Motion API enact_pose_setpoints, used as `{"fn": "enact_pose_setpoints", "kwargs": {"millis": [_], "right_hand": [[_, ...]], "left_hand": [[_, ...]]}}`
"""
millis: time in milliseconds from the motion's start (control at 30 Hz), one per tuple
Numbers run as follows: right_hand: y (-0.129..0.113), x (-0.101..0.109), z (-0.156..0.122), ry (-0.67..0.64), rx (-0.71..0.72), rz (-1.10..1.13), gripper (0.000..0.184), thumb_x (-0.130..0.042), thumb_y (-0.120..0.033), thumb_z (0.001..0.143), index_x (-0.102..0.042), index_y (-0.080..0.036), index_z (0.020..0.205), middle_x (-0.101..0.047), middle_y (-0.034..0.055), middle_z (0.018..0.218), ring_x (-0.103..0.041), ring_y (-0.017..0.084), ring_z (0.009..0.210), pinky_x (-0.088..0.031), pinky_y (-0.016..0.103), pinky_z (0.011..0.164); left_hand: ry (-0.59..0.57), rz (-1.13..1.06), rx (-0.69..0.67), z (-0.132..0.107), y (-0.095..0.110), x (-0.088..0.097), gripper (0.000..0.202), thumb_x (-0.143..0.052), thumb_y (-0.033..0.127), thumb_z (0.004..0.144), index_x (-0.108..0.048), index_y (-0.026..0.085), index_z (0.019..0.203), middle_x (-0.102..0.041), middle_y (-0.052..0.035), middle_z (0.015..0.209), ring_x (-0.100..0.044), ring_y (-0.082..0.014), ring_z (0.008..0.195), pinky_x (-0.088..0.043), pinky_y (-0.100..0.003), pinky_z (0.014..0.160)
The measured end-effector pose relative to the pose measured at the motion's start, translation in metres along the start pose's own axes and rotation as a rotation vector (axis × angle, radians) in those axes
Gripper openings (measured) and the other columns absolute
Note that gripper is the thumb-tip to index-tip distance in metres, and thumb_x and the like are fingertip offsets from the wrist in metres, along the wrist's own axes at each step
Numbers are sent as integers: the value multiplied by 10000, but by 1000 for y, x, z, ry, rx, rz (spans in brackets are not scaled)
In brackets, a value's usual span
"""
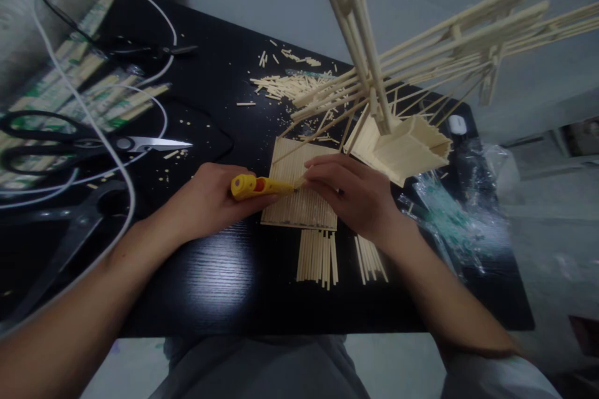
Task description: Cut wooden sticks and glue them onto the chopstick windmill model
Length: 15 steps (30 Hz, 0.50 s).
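Observation:
My left hand [213,196] is wrapped round a yellow glue gun [264,187], its nozzle pointing right. Below the nozzle lies a square panel of thin wooden sticks [292,209] set side by side. My right hand [353,193] is over the panel's right part, fingertips pinched beside the nozzle tip on what looks like a short piece of thin stick, mostly hidden by the fingers. Loose sticks [318,259] lie under the panel's near edge, and a second bunch of sticks [369,259] lies below my right wrist.
A tall stick-built structure [384,100] with a box-like base stands behind my right hand. Cut stick pieces [290,87] are scattered at the back. Scissors [93,143], a white cable [100,134] and packed sticks [56,87] lie left. Plastic wrapping [444,212] is at right.

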State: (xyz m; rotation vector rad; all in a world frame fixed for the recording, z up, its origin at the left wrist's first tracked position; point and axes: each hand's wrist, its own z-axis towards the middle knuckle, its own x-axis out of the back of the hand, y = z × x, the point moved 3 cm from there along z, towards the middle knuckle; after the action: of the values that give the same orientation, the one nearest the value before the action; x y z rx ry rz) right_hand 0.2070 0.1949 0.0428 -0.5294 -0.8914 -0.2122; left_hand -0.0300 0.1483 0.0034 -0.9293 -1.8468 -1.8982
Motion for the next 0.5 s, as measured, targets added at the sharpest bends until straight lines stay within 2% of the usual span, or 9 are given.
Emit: {"fn": "enact_pose_setpoints", "kwargs": {"millis": [500], "right_hand": [[3,-3,-3,8,-12,12,70,-674,-180,1044,-702,-243,1052,-809,47,1108,-792,169,1020,-640,282,906]], "left_hand": [[20,-5,11,0,-4,-2,435,-698,623,894,-702,216,741,-598,12,625,-506,-125,541,-349,-296,533]]}}
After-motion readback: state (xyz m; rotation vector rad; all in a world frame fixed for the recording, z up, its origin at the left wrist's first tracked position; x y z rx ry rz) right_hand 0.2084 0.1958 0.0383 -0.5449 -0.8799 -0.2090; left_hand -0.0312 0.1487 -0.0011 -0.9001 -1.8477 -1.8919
